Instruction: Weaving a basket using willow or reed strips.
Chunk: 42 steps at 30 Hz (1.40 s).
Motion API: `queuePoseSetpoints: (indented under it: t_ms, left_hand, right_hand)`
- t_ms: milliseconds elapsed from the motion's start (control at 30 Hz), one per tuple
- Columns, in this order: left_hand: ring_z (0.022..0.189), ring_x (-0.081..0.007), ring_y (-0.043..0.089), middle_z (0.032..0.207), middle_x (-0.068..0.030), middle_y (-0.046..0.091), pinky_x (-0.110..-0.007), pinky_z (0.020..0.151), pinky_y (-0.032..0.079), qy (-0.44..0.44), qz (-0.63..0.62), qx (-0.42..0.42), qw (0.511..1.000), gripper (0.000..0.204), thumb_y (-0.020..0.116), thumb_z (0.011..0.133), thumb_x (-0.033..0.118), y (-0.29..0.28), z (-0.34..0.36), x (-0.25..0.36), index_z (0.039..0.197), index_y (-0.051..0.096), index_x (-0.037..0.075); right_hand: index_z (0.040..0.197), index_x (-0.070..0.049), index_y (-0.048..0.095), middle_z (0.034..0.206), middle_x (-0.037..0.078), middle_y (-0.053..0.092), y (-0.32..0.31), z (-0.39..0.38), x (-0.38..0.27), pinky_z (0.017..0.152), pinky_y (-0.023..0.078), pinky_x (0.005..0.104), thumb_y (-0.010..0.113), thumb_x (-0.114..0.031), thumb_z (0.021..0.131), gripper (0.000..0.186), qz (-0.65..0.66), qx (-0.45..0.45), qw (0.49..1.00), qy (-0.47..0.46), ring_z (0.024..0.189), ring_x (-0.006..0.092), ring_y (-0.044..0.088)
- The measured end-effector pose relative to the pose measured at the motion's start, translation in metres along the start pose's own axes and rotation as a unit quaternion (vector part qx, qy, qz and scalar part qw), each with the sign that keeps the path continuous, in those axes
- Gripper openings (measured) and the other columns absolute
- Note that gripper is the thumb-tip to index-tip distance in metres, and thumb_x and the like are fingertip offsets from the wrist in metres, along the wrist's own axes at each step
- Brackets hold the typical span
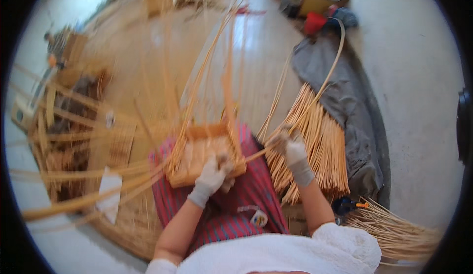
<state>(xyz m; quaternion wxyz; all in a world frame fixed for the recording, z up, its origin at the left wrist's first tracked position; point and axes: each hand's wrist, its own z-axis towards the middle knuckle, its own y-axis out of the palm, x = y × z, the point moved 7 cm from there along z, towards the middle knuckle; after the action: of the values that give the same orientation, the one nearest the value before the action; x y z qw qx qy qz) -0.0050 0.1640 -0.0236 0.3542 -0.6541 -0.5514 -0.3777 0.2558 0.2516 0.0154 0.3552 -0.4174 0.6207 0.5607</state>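
A partly woven wicker basket (181, 179) rests on the red and blue striped cloth (263, 195) over my lap. Long pale strands fan out from its sides, mostly upward and to the left. My left hand (212, 175), in a white glove, grips the basket's near wall at the right, its thumb over the rim. To the right of the basket, my gloved right hand (293, 151) is closed on a wicker strand (257, 154) that runs from the basket's near right corner. The fingertips of both hands are blurred.
A thick bundle of wicker rods (320, 155) lies at the right, partly under a grey cloth (367, 126). More thin rods (394, 232) spread at the lower right. A round tape measure (258, 218) sits on my lap. White paper (109, 195) lies at the left.
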Motion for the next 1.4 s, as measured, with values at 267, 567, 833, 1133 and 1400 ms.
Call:
queuePoseSetpoints:
  t_ms: [267, 567, 833, 1133, 1400]
  left_hand:
    - [0.039, -0.0111, 0.049, 0.07, -0.0036, 0.058, -0.027, 0.033, 0.037, 0.053, -0.014, 0.105, 0.993, 0.022, 0.061, 0.099, 0.025, 0.022, -0.023, 0.016, 0.103, 0.062, 0.003]
    - [0.095, -0.0307, 0.07, 0.097, -0.0201, 0.072, -0.041, 0.084, 0.053, 0.091, 0.192, 0.208, 0.955, 0.038, 0.064, 0.095, 0.036, -0.003, -0.006, 0.021, 0.107, 0.069, 0.001]
    - [0.05, -0.0133, 0.058, 0.086, -0.0087, 0.067, -0.035, 0.041, 0.045, 0.004, 0.061, 0.056, 0.997, 0.027, 0.06, 0.096, 0.02, 0.013, -0.026, 0.023, 0.121, 0.061, 0.008]
    - [0.127, -0.0285, 0.053, 0.133, -0.0093, 0.058, -0.044, 0.109, 0.038, 0.329, 0.569, 0.165, 0.735, 0.075, 0.077, 0.08, 0.026, 0.051, -0.056, 0.081, 0.148, 0.046, 0.021]
    - [0.125, -0.0315, 0.055, 0.132, -0.0145, 0.059, -0.044, 0.107, 0.039, 0.374, 0.474, 0.193, 0.774, 0.093, 0.079, 0.077, 0.02, 0.044, -0.046, 0.08, 0.156, 0.029, 0.01]
  right_hand:
    - [0.14, -0.014, 0.044, 0.151, 0.013, 0.043, 0.127, 0.045, -0.043, 0.105, 0.047, 0.0353, 0.055, 0.007, 0.093, 0.052, -0.161, -0.276, 0.927, -0.197, 0.133, 0.024, 0.05]
    - [0.131, -0.012, 0.05, 0.065, -0.005, 0.048, 0.087, 0.118, -0.008, 0.047, 0.037, 0.0249, 0.061, -0.017, 0.097, 0.036, -0.01, -0.079, 0.996, -0.045, 0.051, 0.0088, 0.044]
    - [0.109, -0.01, 0.062, 0.065, -0.002, 0.047, -0.049, 0.065, 0.06, 0.045, 0.039, 0.0298, 0.046, -0.031, 0.106, 0.026, 0.29, 0.058, 0.955, 0.001, 0.053, 0.0119, 0.047]
    - [0.099, 0.001, 0.067, 0.085, 0.008, 0.066, 0.045, 0.018, -0.001, 0.058, 0.051, 0.0309, 0.059, -0.023, 0.1, 0.025, -0.266, -0.066, 0.961, -0.023, 0.068, 0.0159, 0.062]
    - [0.132, -0.005, 0.047, 0.106, 0.008, 0.061, -0.032, 0.041, 0.045, 0.072, 0.058, 0.0365, 0.058, -0.037, 0.101, 0.046, -0.102, 0.2, 0.975, -0.009, 0.083, 0.0177, 0.063]
